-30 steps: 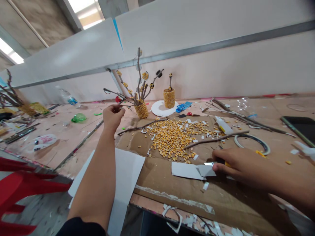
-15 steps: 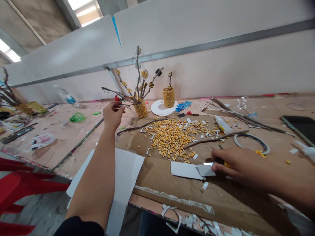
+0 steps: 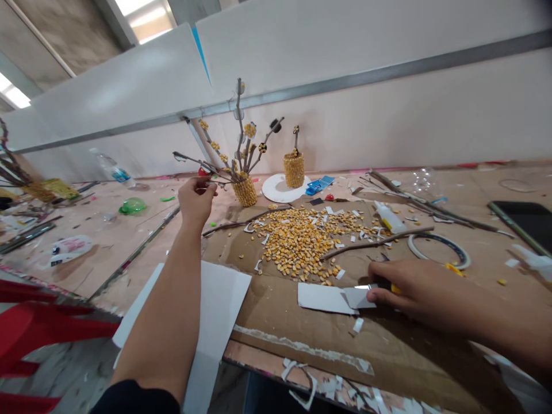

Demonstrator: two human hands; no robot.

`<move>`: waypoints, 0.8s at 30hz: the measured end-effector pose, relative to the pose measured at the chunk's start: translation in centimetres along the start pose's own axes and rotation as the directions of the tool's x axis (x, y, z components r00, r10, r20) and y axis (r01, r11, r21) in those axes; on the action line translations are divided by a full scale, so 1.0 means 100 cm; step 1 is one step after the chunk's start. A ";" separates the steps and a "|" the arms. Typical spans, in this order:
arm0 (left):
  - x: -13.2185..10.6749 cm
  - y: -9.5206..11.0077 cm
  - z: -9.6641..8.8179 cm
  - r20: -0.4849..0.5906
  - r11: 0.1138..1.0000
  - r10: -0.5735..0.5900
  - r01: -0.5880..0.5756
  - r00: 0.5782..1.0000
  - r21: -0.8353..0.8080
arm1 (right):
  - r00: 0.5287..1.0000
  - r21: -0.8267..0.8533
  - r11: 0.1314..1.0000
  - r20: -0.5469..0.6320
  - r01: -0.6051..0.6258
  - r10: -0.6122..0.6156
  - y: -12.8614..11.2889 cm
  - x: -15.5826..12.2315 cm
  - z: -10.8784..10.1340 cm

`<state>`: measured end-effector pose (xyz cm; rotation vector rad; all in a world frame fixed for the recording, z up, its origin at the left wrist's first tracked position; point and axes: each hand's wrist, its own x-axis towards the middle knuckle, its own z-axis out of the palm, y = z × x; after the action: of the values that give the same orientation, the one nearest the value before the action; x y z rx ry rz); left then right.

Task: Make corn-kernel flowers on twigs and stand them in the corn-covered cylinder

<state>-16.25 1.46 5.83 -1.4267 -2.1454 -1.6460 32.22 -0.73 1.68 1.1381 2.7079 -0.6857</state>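
Observation:
My left hand [image 3: 196,198] reaches out and pinches a twig of the branch decoration [image 3: 235,155], whose bare twigs carry glued corn kernels and stand in a corn-covered pot [image 3: 245,191]. My right hand [image 3: 405,284] rests closed on the cardboard sheet [image 3: 302,322], gripping scissors [image 3: 379,286] with yellow handles whose blade lies on a white paper piece [image 3: 332,298]. A heap of corn kernels [image 3: 297,241] lies between my hands.
A second corn-covered pot [image 3: 294,169] stands on a white disc [image 3: 280,188]. A glue bottle [image 3: 388,217], long twigs [image 3: 375,242], a tape ring [image 3: 437,250], a dark phone [image 3: 524,221], white paper sheets [image 3: 215,310] and a red chair [image 3: 38,328] surround the work area.
My left hand has shifted slightly up and left along the twig. The right hand has stayed put on the scissors.

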 end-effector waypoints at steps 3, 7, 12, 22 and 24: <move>0.001 0.000 0.001 0.007 1.000 0.020 -0.020 1.000 -0.007 | 1.000 0.002 1.000 0.009 -0.015 0.015 -0.002 -0.001 -0.001; 0.002 0.000 0.003 0.009 0.999 0.030 -0.030 1.000 -0.010 | 0.999 -0.013 0.999 0.022 -0.030 0.030 -0.002 -0.002 -0.001; 0.003 0.001 0.006 -0.001 0.999 0.034 -0.034 0.999 0.004 | 1.000 -0.009 1.000 0.002 -0.017 0.017 -0.002 -0.001 0.001; 0.009 0.003 0.010 -0.045 0.999 0.024 -0.023 0.999 0.024 | 0.999 -0.026 0.999 0.007 -0.037 0.037 -0.004 0.002 0.002; 0.010 0.004 0.010 -0.056 0.999 0.025 -0.024 0.998 0.023 | 0.999 -0.033 0.999 0.007 -0.035 0.035 -0.005 0.003 0.002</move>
<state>-16.10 2.84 6.31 -1.3777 -2.1009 -1.6281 31.67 -0.95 1.66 1.1695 2.6763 -0.6366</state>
